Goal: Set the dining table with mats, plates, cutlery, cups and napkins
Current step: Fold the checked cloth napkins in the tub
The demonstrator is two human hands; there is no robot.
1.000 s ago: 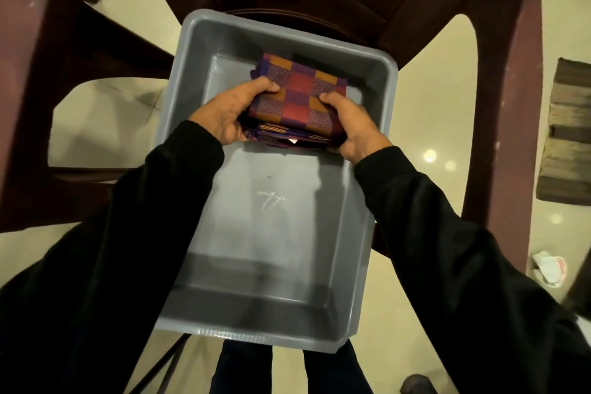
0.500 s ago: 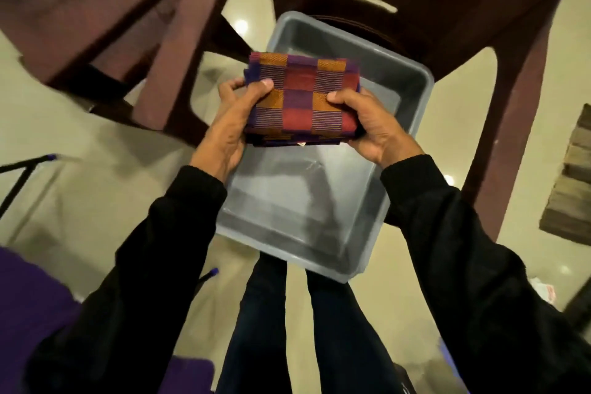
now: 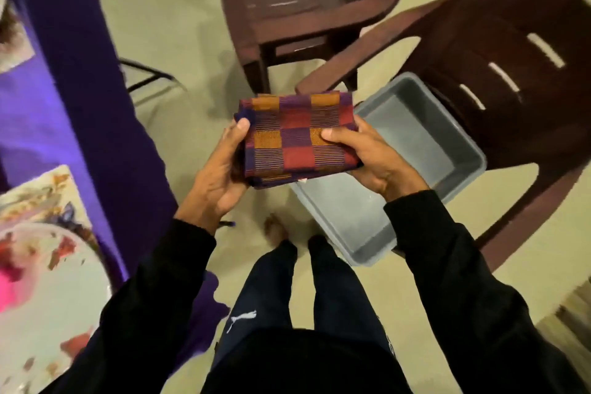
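Hands: your left hand (image 3: 220, 176) and right hand (image 3: 367, 160) grip the folded napkins (image 3: 295, 137).
Done: mat (image 3: 41, 198), plate (image 3: 48, 291) on tabletop (image 3: 57, 80).
Left: napkins.

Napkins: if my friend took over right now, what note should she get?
Left hand: grips the left edge of the napkins, thumb on top.
Right hand: grips the right edge, thumb on top.
Napkins: a folded checked stack, held in the air above the floor, just left of the grey tub.
Tub: rests on a brown chair; what shows of its inside is bare.
Table: at the left, purple cloth, with a patterned mat and a plate on it.
Done: napkins are out of the tub; at least one mat and plate are set.
Left: lay the napkins on the table. Cutlery and cups are not in view.
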